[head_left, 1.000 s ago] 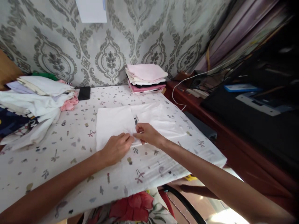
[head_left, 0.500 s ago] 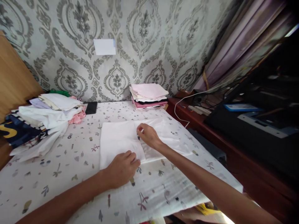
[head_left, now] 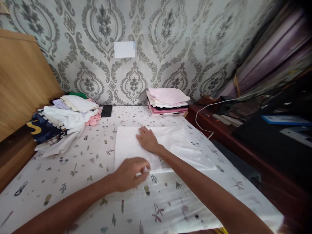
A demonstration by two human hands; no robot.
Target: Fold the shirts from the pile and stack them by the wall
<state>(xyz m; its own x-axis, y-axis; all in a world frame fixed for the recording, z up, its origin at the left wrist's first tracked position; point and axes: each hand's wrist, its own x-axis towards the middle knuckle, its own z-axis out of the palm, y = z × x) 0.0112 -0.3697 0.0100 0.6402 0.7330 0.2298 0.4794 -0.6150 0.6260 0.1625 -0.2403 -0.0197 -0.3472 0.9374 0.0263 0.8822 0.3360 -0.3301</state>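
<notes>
Fingers (head_left: pixel 144 131) of the right hand (head_left: pixel 149 141) lie loosely spread on the folded white cloth (head_left: pixel 127 139), center of patterned tablecloth (head_left: pixel 136 211), gripping nothing visible, hiding part of it. Left hand (head_left: pixel 130 174) blurred at cloth's near edge, fingers curled, can't tell if pinching. Dark bulk (head_left: pixel 273 149) on right hard to make out, purple curtain (head_left: pixel 275 58) cut off.

I am in a home. Evidence: damask-patterned wallpaper (head_left: pixel 136 29), a mauve curtain (head_left: pixel 275 53), heaped clothes (head_left: pixel 69 117) on a printed cloth (head_left: pixel 131 208).
</notes>
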